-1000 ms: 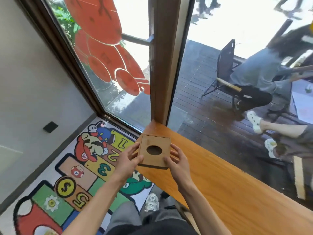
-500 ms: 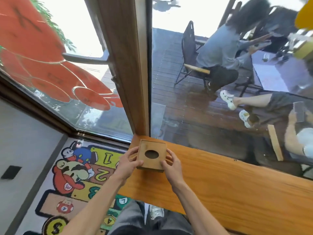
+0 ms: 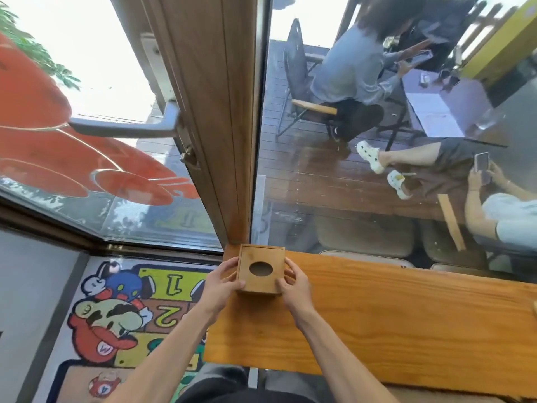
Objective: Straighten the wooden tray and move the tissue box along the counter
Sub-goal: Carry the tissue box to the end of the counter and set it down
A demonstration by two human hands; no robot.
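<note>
Both hands clamp the tissue box (image 3: pixel 261 269) from its sides, left hand (image 3: pixel 221 282) on the left wall, right hand (image 3: pixel 293 282) on the right, box sitting at the counter's (image 3: pixel 377 309) left end, just beside the window post (image 3: pixel 220 126). Step looks like the box-moving part. No tray in view. Next move probably a slide along the counter, keeping even grip so it stays square.

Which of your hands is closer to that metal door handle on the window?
Left. The left hand grips the tissue box on the side below the door handle; the right hand grips the far side.
</note>
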